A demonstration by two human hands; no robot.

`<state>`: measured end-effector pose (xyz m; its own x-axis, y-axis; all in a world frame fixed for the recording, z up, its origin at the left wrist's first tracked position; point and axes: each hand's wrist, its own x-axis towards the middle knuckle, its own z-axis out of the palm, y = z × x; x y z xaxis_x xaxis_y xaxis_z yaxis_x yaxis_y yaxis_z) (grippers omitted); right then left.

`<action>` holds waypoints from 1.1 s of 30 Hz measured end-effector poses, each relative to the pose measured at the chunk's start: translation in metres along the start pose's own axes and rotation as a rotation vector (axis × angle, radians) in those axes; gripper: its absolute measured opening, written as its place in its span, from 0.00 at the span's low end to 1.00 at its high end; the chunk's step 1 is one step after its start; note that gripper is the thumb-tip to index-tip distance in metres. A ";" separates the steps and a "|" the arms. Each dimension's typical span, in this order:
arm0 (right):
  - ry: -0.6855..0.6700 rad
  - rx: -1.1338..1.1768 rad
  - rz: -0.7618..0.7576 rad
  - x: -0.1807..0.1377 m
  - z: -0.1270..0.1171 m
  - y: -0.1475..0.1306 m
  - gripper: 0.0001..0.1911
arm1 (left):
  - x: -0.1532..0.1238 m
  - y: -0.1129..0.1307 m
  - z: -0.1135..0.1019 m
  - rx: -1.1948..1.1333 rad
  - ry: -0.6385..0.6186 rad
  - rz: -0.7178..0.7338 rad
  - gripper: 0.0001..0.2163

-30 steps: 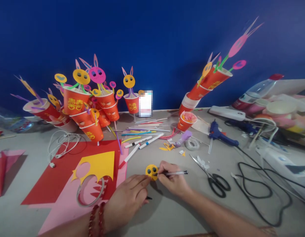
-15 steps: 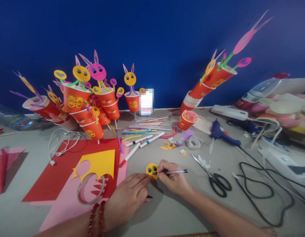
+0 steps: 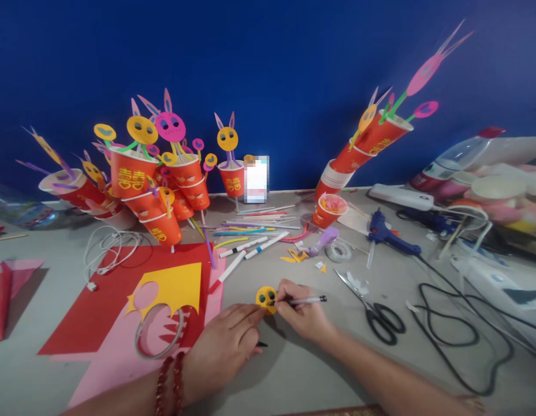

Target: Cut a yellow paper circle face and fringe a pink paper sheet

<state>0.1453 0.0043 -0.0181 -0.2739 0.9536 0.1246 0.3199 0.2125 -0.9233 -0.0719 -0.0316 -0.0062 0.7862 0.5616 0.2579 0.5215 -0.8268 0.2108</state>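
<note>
A small yellow paper disc [image 3: 262,294] with two dark eyes lies flat on the table, in the middle of the head view. My right hand [image 3: 305,315] grips a clear-barrelled black pen [image 3: 310,300], its tip down at the disc's face. The fingertips of my left hand [image 3: 227,341] press on the disc's lower left edge. From under its curled fingers sticks the end of what looks like a black pen cap [image 3: 261,344]; the rest of that is hidden. Red beads circle my left wrist. Scissors [image 3: 383,320] with black handles lie right of my right hand.
Red, pink and cut yellow paper [image 3: 177,283] and a tape ring [image 3: 157,332] lie at left. Decorated red cups [image 3: 133,173] stand behind. Markers [image 3: 263,245], a blue glue gun [image 3: 391,234] and its black cord [image 3: 450,346] lie beyond and right.
The view has shifted very slightly. The pen stays on the disc, and both hands keep nearly the same places.
</note>
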 end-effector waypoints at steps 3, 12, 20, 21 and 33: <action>-0.004 -0.004 0.003 0.000 0.000 0.000 0.06 | 0.000 -0.001 0.000 -0.010 -0.003 0.002 0.08; 0.004 -0.021 -0.003 0.001 0.000 -0.002 0.07 | -0.001 -0.001 0.002 -0.023 -0.013 -0.015 0.06; 0.004 -0.038 0.010 -0.002 0.001 0.001 0.06 | 0.000 0.000 0.000 -0.028 -0.014 -0.004 0.05; 0.006 -0.044 0.010 -0.001 0.001 0.001 0.06 | 0.000 0.000 0.000 -0.027 -0.015 -0.003 0.05; 0.014 -0.012 0.017 0.000 -0.001 -0.003 0.07 | -0.001 0.000 0.000 -0.037 -0.012 -0.009 0.05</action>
<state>0.1453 0.0039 -0.0147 -0.2555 0.9601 0.1140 0.3353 0.1986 -0.9209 -0.0726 -0.0316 -0.0063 0.7858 0.5682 0.2444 0.5159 -0.8201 0.2477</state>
